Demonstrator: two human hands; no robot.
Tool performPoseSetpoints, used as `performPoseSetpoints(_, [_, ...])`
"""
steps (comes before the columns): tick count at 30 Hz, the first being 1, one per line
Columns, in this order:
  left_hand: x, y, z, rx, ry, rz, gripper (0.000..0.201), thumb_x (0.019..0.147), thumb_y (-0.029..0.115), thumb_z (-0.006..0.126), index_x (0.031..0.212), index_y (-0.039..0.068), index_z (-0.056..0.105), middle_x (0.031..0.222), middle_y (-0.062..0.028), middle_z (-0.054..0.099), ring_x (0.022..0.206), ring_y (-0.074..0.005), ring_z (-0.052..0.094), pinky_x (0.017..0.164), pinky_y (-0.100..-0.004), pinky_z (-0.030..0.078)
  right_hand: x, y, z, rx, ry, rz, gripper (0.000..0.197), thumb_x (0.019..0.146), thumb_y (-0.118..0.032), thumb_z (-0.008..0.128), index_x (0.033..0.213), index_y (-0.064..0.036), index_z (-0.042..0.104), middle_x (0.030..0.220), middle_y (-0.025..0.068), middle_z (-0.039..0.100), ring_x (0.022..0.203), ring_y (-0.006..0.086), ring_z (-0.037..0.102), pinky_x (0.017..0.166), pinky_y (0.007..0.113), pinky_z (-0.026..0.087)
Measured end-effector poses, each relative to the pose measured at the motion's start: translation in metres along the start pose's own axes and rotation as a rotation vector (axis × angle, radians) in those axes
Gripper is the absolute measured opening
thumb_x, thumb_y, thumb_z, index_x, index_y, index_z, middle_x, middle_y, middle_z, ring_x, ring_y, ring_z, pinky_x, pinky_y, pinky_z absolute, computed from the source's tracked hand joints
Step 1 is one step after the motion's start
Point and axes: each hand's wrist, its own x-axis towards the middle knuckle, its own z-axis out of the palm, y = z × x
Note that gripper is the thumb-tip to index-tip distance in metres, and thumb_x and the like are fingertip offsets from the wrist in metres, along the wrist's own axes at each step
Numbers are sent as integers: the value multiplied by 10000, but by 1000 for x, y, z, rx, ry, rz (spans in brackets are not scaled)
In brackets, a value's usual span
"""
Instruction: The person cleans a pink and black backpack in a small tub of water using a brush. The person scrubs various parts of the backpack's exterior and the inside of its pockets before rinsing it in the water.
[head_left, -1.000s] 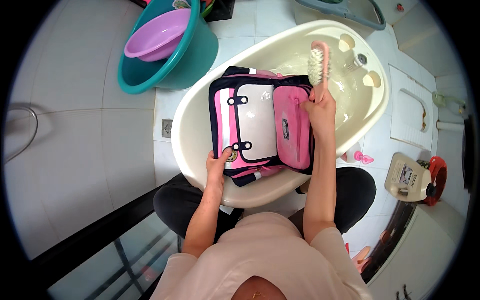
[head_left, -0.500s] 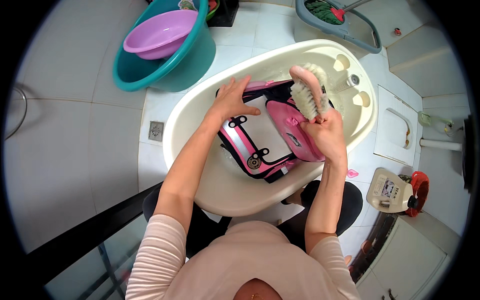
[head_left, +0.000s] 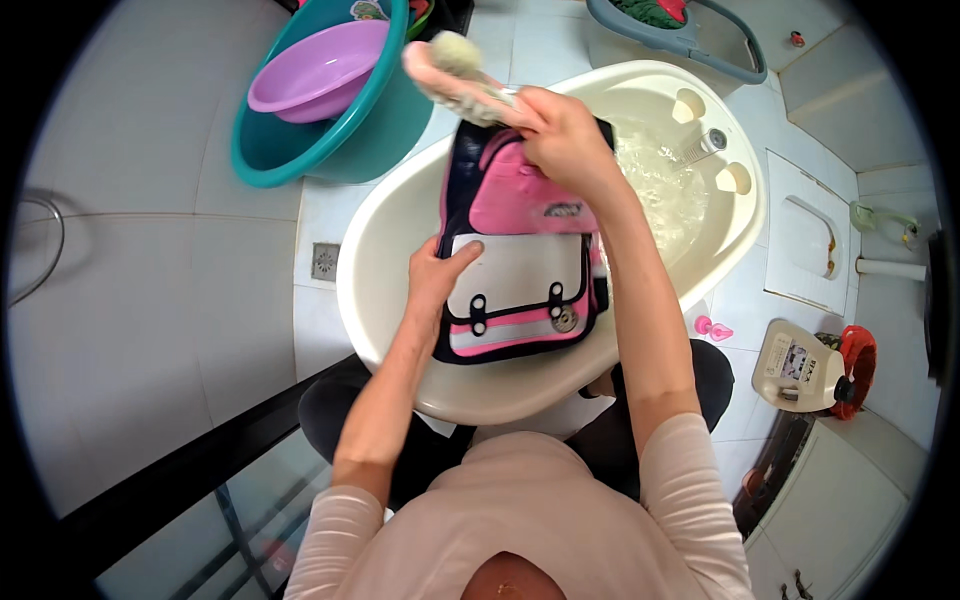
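Note:
A pink, white and navy school backpack [head_left: 520, 270] is propped in a cream plastic baby bathtub [head_left: 395, 375], its front facing up. My left hand [head_left: 440, 275] grips the bag's left edge, with the thumb lying over the white front flap. In my right hand [head_left: 565, 140] is a scrub brush [head_left: 460, 85] with a pink back and pale bristles, held by its handle above the bag's upper end. The brush head is slightly blurred and points up and left, beyond the tub's far rim. Water [head_left: 660, 190] lies in the tub's right part.
A teal tub [head_left: 350, 140] with a purple basin [head_left: 320, 75] stands far left. A grey mop bucket [head_left: 690, 45] is behind the bathtub. To the right are a squat toilet [head_left: 805, 235], a beige jug [head_left: 795, 370] and a red container [head_left: 857, 370]. A floor drain [head_left: 325, 262] lies left.
The backpack has turned and come more upright, exposing more water at right. My right hand and the brush moved up and left; my left hand shifted down to the bag's left edge.

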Motion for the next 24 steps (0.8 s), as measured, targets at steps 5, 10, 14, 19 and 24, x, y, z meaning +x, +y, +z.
performPoseSetpoints(5, [-45,-29,10,-560,295,-132,308,725,195,643,953,9,551,842,-64,590,743,-136,554,682,-260,437,15,17,59,-89,-74,-28,95,687,21,435,744,-23,497,614,78,469,593,117,430,547,272,361])
performPoseSetpoints(10, [-44,-52,4,-761,346,-142,338,737,219,635,983,15,523,884,-71,572,771,-149,547,691,-270,437,-53,72,67,-1,321,-46,76,742,-38,461,805,-13,495,669,142,535,660,263,524,604,323,404])
performPoseSetpoints(14, [-42,-59,8,-829,384,-152,338,752,252,621,970,16,516,878,-67,566,775,-149,544,686,-268,437,-140,99,59,-547,232,430,255,769,-68,435,1022,-45,457,755,214,536,710,396,519,613,445,412])
performPoseSetpoints(19, [-34,-79,13,-830,472,-142,283,773,243,599,922,16,520,847,-57,565,754,-139,543,667,-266,442,-210,55,110,-660,-139,312,398,832,-195,401,1226,-145,369,783,161,511,687,342,542,562,428,435])
performPoseSetpoints(24, [-36,-78,20,-861,490,-172,247,785,240,587,866,14,527,793,-50,564,698,-116,532,622,-245,437,-192,90,96,-1007,-199,449,451,783,-110,433,1228,-136,360,693,143,531,610,336,552,551,442,450])
